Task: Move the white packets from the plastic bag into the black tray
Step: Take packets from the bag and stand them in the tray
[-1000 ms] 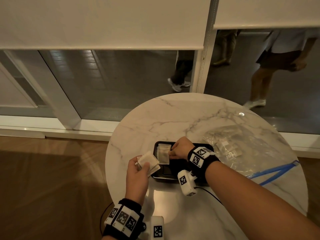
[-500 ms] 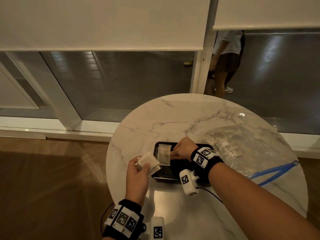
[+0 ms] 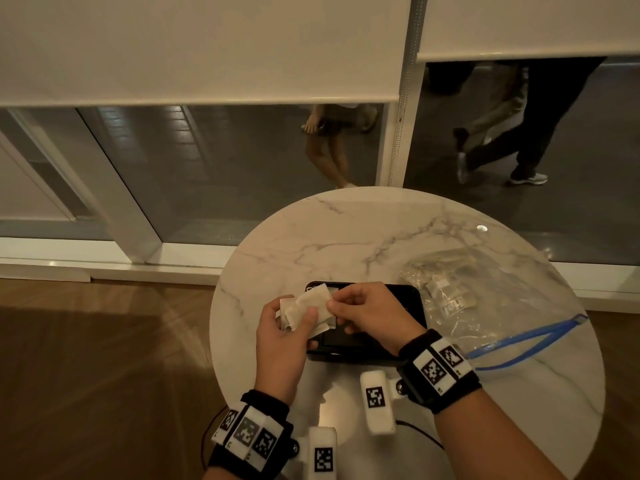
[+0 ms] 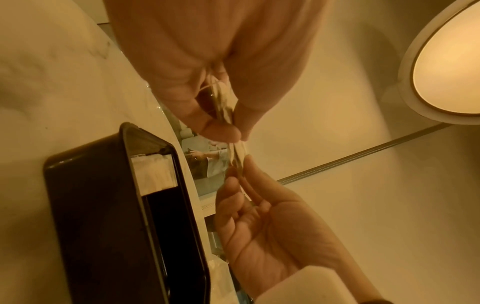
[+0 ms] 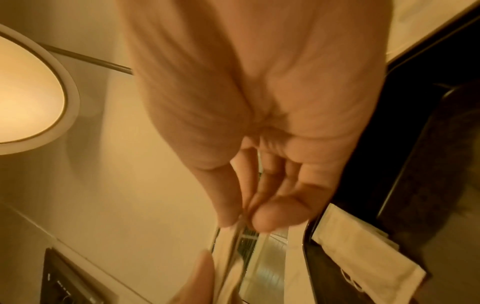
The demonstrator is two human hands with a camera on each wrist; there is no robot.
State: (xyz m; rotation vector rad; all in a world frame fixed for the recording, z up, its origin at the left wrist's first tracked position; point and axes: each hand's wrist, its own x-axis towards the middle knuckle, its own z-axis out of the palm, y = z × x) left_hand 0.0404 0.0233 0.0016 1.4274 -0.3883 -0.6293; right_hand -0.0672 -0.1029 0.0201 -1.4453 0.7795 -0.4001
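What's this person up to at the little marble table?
They are moving white packets out of a clear plastic bag into a black tray on the round table. Right now the left hand holds a small bunch of packets above the tray's left end, and the right hand pinches the edge of one of them. At least one packet already lies in the tray. More packets are in the bag, to the right.

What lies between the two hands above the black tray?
In the head view, small white paper packets lie between the left hand and right hand; both pinch them above the black plastic tray.
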